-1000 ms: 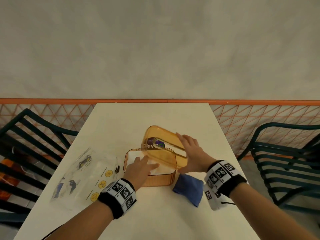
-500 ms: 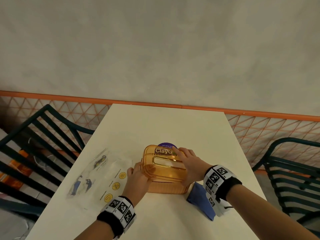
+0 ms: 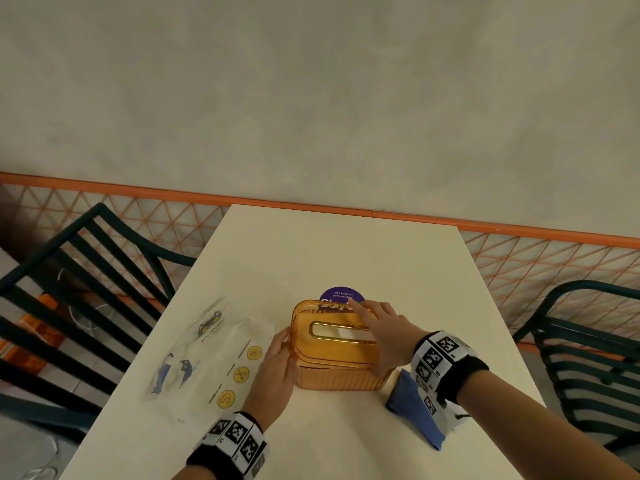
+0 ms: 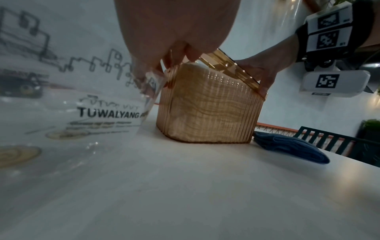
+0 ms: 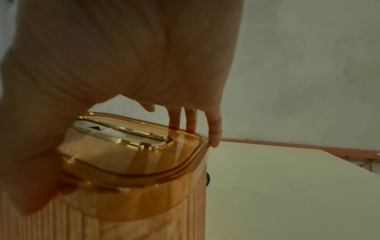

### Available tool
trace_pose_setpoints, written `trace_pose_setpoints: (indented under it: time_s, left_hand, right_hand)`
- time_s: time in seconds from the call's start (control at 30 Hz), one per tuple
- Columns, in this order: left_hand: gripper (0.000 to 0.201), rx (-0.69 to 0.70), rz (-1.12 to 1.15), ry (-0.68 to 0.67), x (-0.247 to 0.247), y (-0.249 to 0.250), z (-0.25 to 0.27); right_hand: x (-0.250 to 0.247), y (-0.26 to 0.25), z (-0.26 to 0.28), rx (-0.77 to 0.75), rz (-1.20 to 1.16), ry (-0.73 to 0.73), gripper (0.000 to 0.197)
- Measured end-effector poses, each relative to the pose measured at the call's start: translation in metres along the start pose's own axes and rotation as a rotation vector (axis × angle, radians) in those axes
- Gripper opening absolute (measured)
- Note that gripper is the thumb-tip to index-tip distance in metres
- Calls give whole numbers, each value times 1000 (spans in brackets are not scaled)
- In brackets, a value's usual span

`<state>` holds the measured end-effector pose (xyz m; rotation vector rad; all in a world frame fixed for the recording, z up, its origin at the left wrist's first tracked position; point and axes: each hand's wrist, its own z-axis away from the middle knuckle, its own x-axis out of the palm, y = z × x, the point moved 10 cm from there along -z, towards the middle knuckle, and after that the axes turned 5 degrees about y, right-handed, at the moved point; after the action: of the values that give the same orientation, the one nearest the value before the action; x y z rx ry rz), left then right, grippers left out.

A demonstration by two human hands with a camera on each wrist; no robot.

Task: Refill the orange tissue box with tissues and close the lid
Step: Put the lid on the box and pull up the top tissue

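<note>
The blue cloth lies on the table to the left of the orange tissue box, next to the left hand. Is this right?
Not quite. The head view shows the blue cloth to the right of the orange tissue box, beside the right hand. It does lie on the table.

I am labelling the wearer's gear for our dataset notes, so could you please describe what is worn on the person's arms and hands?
Both forearms are bare, with no sleeves, and the left hand and right hand wear no gloves. Each wrist carries a black band ringed with white blocks printed with black square fiducial markers. Under the right wrist hangs a white camera housing with its own marker, plus a thin black cable.
</note>
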<state>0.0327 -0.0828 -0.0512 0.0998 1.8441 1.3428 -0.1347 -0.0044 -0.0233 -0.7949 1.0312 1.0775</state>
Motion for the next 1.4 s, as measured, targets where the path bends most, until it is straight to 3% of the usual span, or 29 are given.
trace_pose_setpoints:
  time_s: [0.13, 0.3, 0.47, 0.57, 0.63, 0.7, 0.77, 0.93, 1.17, 1.3, 1.4]
  left_hand:
    - [45, -162, 146, 63, -10, -14, -3]
    - [45, -56, -44, -4, 1, -6, -9]
    - [44, -95, -97, -30, 3, -7, -16]
    - [42, -63, -389, -22, -5, 8, -17]
    - [39, 97, -572, 6, -5, 34, -20]
    - [31, 219, -603, -9, 3, 58, -23]
    - [25, 234, -603, -38, 14, 67, -30]
    - [27, 111, -660, -60, 34, 65, -48]
    - [28, -42, -698, 34, 47, 68, -55]
    - [32, 77, -591, 65, 47, 71, -51]
    - [25, 220, -507, 9, 50, 71, -44]
  right_hand:
    - [2, 1, 0, 8, 22, -8, 128]
    - [5, -2, -2, 5, 26, -17, 129]
    - [6, -2, 0, 9, 16, -26, 128]
    - [7, -1, 0, 8, -32, -32, 126]
    - [9, 2, 0, 14, -83, -33, 124]
    - [10, 6, 2, 41, -160, -10, 118]
    - [6, 11, 6, 75, -270, 51, 108]
    - [-1, 18, 15, 108, -406, 203, 84]
    - [11, 13, 12, 104, -456, 269, 72]
    - [9, 17, 12, 120, -434, 284, 58]
    - [0, 17, 11, 106, -420, 333, 43]
